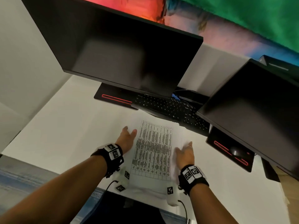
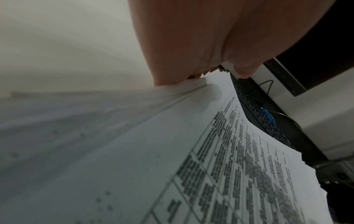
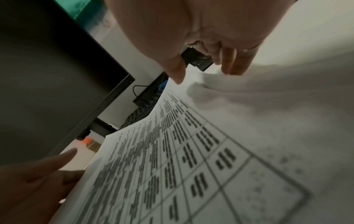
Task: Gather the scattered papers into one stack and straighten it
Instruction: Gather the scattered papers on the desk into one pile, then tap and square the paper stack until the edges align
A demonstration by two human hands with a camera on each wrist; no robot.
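While both palms close in from either side, the stack of papers [image 1: 152,152] lies on the white desk [image 1: 64,130] dead centre, its top sheet a printed table, its far end reaching toward the keyboard [image 1: 171,109] at twelve o'clock. Look at that far end in the left wrist view: the sheet edges step out unevenly, so by my reckoning the pile is gathered but not yet squared.

The left hand [image 1: 127,139] stands at nine o'clock of the stack, fingers straight and together, edge of the hand down on the desk against the long side. The right hand [image 1: 185,153] mirrors it at three o'clock, fingers loosely extended, resting on sheets that spill out on that side. Neither hand pinches anything; they are flat walls, set opposite each other, most likely to shove the long edges flush.

Moving outward: a dark monitor [image 1: 123,50] hangs over the keyboard at twelve, a second monitor [image 1: 252,113] crowds in at two o'clock with a mouse [image 1: 237,151] beneath it. Tight quarters up there, which may be why the pile sits close to the near desk edge.
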